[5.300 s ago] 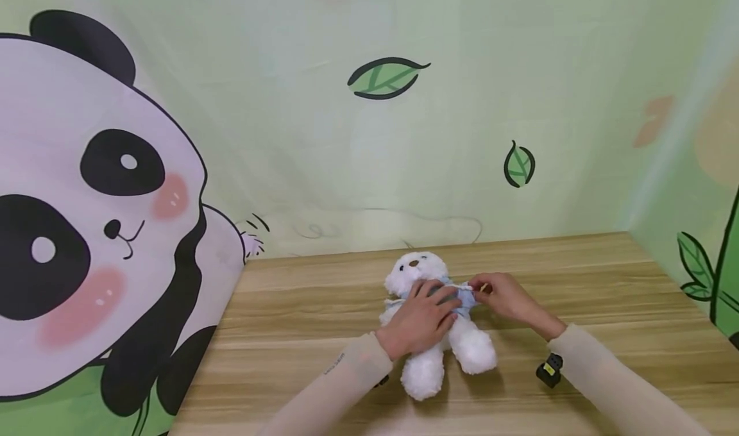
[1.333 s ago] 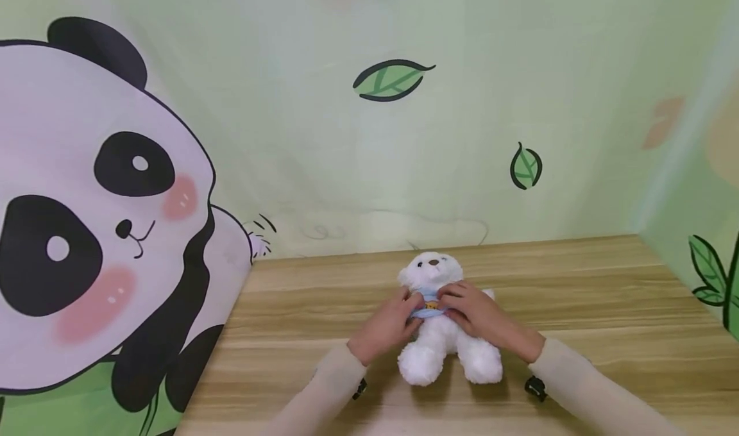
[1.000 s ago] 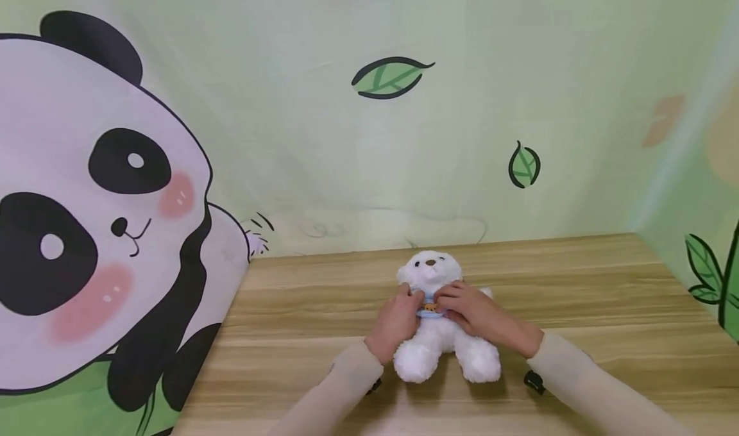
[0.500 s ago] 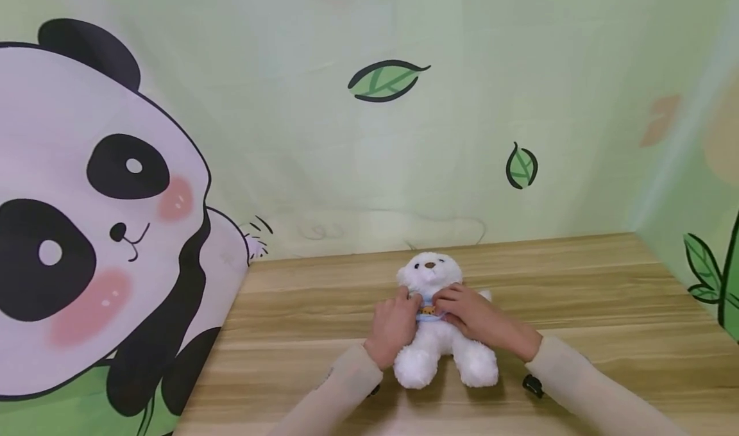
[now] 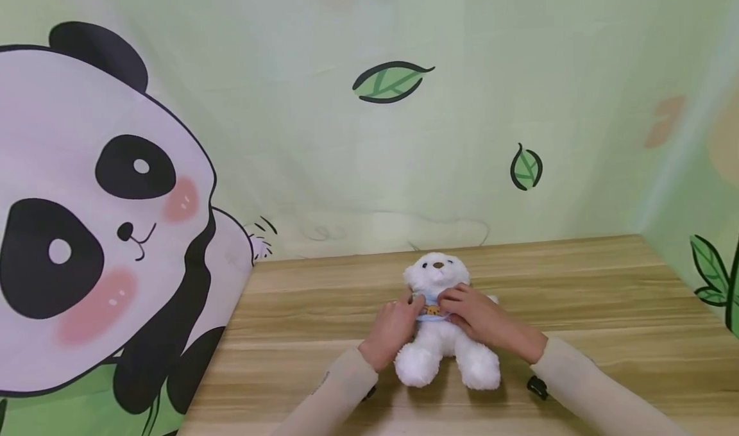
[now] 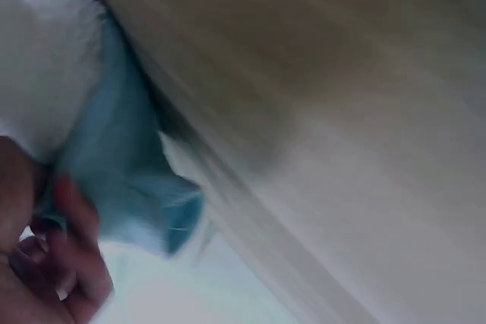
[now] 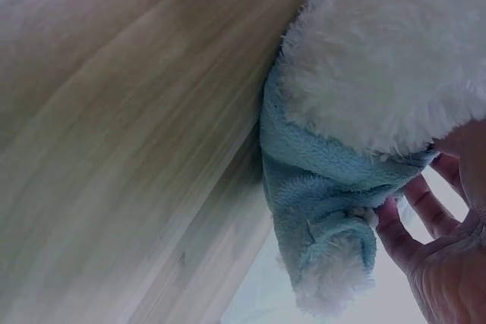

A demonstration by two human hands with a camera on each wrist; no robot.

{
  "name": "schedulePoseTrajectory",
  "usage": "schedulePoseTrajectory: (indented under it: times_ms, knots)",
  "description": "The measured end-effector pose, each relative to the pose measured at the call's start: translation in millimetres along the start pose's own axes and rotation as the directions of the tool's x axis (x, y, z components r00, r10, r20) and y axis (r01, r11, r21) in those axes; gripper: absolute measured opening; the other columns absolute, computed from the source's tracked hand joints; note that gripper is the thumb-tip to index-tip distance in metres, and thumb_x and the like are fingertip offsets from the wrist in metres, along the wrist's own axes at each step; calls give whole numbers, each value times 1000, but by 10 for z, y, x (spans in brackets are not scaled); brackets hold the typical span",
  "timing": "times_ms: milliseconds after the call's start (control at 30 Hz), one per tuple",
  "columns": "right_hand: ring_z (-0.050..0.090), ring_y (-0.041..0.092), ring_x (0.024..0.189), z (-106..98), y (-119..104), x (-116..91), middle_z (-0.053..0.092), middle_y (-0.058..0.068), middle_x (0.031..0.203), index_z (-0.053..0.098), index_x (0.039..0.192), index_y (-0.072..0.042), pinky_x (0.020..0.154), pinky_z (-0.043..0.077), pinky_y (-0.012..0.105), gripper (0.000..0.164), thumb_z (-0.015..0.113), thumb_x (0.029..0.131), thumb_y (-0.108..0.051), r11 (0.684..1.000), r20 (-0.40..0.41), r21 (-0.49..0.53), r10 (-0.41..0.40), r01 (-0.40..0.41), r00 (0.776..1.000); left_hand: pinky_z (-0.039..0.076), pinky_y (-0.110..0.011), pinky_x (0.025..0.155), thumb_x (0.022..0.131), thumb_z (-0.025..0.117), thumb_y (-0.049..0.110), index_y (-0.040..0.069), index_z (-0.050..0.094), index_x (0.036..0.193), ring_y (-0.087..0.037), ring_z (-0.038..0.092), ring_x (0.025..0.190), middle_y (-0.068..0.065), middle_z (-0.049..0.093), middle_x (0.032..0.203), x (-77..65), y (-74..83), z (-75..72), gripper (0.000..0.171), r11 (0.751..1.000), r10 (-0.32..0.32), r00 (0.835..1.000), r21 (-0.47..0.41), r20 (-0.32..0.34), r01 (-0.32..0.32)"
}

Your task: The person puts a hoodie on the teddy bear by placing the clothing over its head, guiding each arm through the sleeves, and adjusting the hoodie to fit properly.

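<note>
A white plush bear lies on its back on the wooden table, head toward the wall. It wears a light blue shirt with a yellow-orange print. My left hand pinches the shirt on its left side; the left wrist view shows those curled fingers against the blue cloth and an open cuff with no paw in it. On the other side my right hand pinches the shirt front. In the right wrist view a furry paw pokes out of the blue sleeve.
The wooden table reaches back to a pale green fabric wall printed with leaves and a large panda. A black wrist device shows beneath the right sleeve.
Earlier, my left hand lay across the bear's belly while the right pinched its sleeve; the bear has since straightened and both hands moved to the shirt front. In the last second they barely shift.
</note>
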State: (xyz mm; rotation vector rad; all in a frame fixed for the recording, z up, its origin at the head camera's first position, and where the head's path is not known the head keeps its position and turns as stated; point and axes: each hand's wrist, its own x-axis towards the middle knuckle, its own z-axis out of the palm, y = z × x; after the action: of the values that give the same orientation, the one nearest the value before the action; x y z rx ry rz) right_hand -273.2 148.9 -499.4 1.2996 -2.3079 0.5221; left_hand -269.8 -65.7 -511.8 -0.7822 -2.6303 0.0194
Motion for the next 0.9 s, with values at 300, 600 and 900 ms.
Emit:
schedulePoseTrajectory:
  times_ms: [300,600,900]
  knots:
    - [57,20,95,17,-50,38,66,2,107,63,91,-14,80,50,36,14,73,84,-8,1000,20,-11,11,-10,1000,41,-28,44,82,68,11,17,60,76,-15,60,57,3,60,70,33,38,-34,12,996,-83,996,24,31,82]
    - [55,14,88,41,-111,71,64,-5,94,64,90,-16,76,49,32,5,68,91,-20,989,-17,-63,131,-132,991,39,-16,58,84,69,6,14,52,91,-5,46,68,3,51,82,-136,-150,-71,21,873,-4,995,-486,96,51]
    - [61,24,104,62,-66,165,68,5,108,71,100,-11,89,51,40,20,73,82,-3,997,-57,-17,-75,75,996,50,-22,73,93,51,2,9,60,100,-13,61,88,-5,65,96,-254,-318,-100,13,609,-151,973,-759,175,231]
